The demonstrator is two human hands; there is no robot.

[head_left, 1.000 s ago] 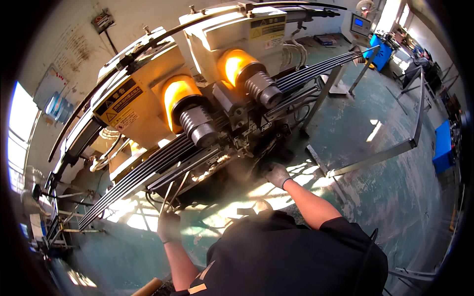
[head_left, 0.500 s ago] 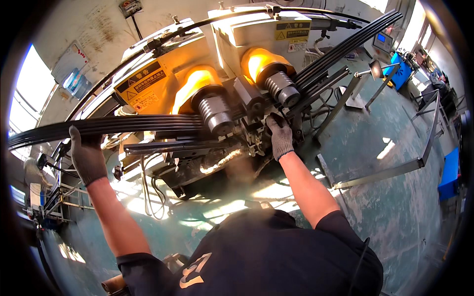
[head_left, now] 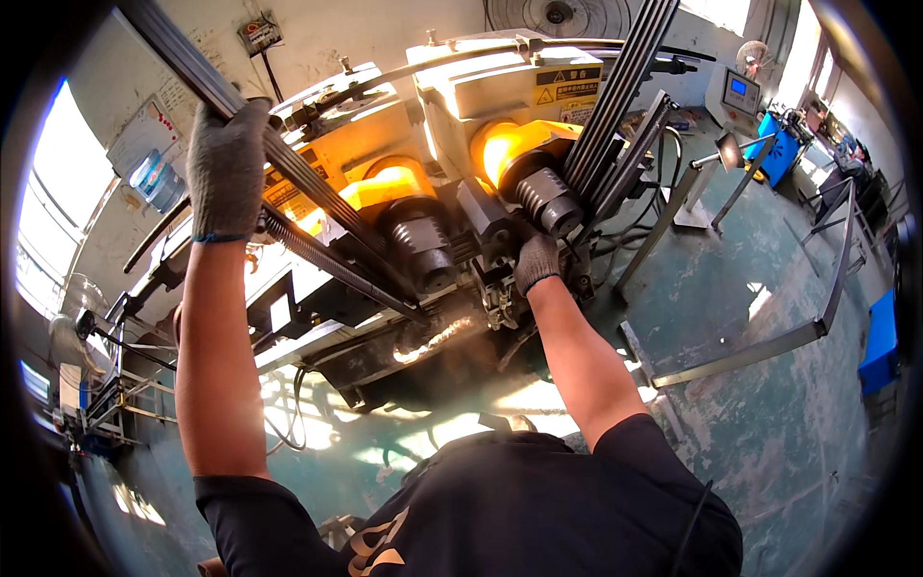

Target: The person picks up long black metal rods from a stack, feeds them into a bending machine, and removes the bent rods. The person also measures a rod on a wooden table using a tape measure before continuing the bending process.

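My left hand [head_left: 228, 173], in a grey work glove, is closed around a bundle of long dark metal bars [head_left: 312, 183]; its fingertips are partly hidden. The bars slope from the upper left down to a ridged black roller [head_left: 419, 240] on a bending machine. My right hand [head_left: 536, 262], also gloved, reaches in beside a dark steel block [head_left: 486, 219] at the machine's middle, where its fingers are hidden. A second ridged roller [head_left: 548, 197] lies just beyond it, with the bars' other part [head_left: 620, 96] rising steeply at the right. Below the left bars runs a threaded rod arm [head_left: 327, 260].
Yellow-lit machine housings [head_left: 514, 77] stand behind the rollers. At the right are a bent metal frame [head_left: 745, 356], a control box [head_left: 735, 93] and a blue machine [head_left: 781, 144]. Loose cables [head_left: 298, 413] hang below the machine; a wall fan [head_left: 558, 14] is at the back.
My left hand has moved up and away from me with the bars. Both sides of the bars have swung from shallow to steep angles. My right hand has shifted slightly downward and left.
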